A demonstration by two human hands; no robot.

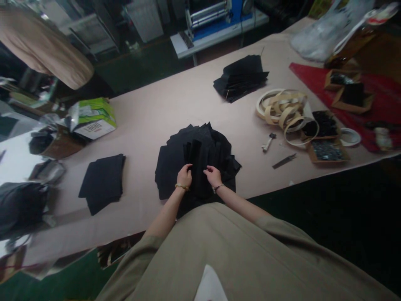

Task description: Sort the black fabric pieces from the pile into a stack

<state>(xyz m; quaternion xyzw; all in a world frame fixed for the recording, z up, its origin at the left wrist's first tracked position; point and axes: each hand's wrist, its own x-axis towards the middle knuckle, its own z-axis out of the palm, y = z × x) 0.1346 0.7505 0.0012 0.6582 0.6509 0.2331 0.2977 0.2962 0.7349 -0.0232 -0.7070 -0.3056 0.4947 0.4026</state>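
A heap of black sheet pieces (171,165), probably fabric or leather, lies spread in front of my body. Over it, both hands grip a folded black piece (198,167) from its two sides. My left hand (184,175) pinches the left edge between thumb and fingers. At the opposite edge my right hand (214,175) has its thumb and fingertips closed on the same piece. The piece stands up in a fold at its far end. Its near part blends into the dark heap, so its full outline cannot be made out.
A black stack (103,179) lies left and another pile (241,77) far right. Coiled tan strips (282,108), a metal clamp-like tool (268,142), snips (284,161) and a box of metal bits (327,150) are right. A green box (94,117) stands left, near a person's sleeve (62,54).
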